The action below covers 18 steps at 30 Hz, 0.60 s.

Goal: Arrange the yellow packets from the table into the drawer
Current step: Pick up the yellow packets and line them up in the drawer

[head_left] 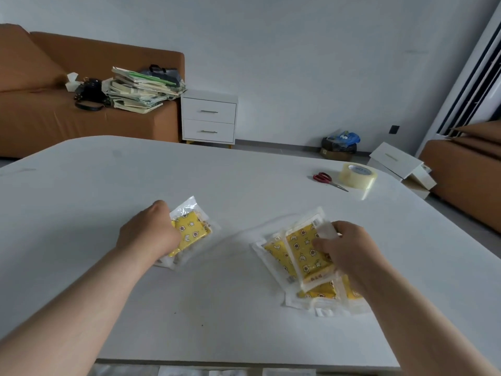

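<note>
Yellow packets in clear plastic wrap lie on the white table (pixel 217 308). My left hand (pixel 150 234) is closed over the left edge of one yellow packet (pixel 189 232) at centre left. My right hand (pixel 349 253) grips the right side of the top packet (pixel 303 248) of a loose pile of several yellow packets (pixel 322 293) at centre right. That top packet lies tilted across the others. A white nightstand with two shut drawers (pixel 208 120) stands against the far wall. A loose white drawer (pixel 393 158) lies on the floor at right.
Red-handled scissors (pixel 325 179) and a roll of clear tape (pixel 357 175) sit at the table's far right. An orange sofa (pixel 40 118) holding stacked books (pixel 141 90) and a black bag is at back left. More wrapped items show below the table's near edge.
</note>
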Each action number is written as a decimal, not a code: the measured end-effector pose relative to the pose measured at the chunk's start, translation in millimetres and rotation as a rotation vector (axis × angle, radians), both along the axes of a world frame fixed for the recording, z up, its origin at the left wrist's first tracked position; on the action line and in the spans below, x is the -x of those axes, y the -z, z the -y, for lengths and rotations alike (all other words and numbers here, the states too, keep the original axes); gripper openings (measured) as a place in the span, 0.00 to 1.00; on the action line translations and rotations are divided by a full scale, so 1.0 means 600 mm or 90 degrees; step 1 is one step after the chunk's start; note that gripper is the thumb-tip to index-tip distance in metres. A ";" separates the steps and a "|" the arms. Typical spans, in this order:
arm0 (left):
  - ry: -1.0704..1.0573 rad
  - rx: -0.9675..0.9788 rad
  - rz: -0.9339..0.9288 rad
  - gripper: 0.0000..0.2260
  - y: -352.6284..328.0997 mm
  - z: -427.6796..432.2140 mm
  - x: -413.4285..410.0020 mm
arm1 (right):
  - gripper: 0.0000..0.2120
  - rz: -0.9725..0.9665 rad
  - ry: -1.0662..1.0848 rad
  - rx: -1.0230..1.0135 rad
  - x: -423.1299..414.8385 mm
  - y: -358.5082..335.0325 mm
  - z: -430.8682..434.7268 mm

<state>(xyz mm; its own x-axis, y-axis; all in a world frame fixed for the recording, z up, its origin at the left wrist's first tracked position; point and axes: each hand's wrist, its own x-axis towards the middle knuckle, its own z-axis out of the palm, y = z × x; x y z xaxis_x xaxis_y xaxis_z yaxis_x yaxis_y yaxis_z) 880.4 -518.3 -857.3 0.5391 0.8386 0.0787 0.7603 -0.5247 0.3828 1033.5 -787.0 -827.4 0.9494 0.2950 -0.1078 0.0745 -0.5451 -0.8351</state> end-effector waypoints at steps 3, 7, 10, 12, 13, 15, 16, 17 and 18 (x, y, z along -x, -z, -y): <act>-0.015 0.009 -0.035 0.09 -0.001 0.005 0.001 | 0.08 -0.002 0.005 0.000 -0.007 0.007 0.005; -0.021 0.016 -0.082 0.15 0.007 0.005 0.001 | 0.09 0.032 0.004 0.040 -0.012 0.023 -0.002; -0.017 0.021 -0.101 0.21 0.007 -0.005 -0.001 | 0.11 0.073 0.004 0.049 -0.012 0.029 -0.007; -0.019 0.032 -0.093 0.21 0.007 -0.011 -0.004 | 0.13 0.094 -0.006 0.055 -0.010 0.031 -0.010; -0.019 0.040 -0.086 0.21 0.008 -0.013 -0.004 | 0.13 0.104 -0.011 0.059 -0.009 0.032 -0.011; -0.021 0.062 -0.066 0.20 0.007 -0.017 -0.004 | 0.14 0.118 -0.008 0.056 -0.009 0.033 -0.011; -0.022 0.077 -0.055 0.19 0.006 -0.018 -0.003 | 0.13 0.126 -0.005 0.049 -0.009 0.032 -0.011; -0.025 0.090 -0.045 0.19 0.005 -0.019 -0.002 | 0.13 0.136 0.000 0.036 -0.009 0.031 -0.010; -0.026 0.102 -0.038 0.18 0.005 -0.021 -0.002 | 0.12 0.148 0.003 0.021 -0.010 0.029 -0.009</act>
<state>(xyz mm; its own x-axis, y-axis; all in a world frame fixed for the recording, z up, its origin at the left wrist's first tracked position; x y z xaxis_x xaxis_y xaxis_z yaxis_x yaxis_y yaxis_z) 881.3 -505.8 -860.2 0.5035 0.8594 -0.0889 0.8040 -0.4285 0.4122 1039.5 -781.9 -844.8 0.9513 0.2901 0.1044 0.2600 -0.5729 -0.7773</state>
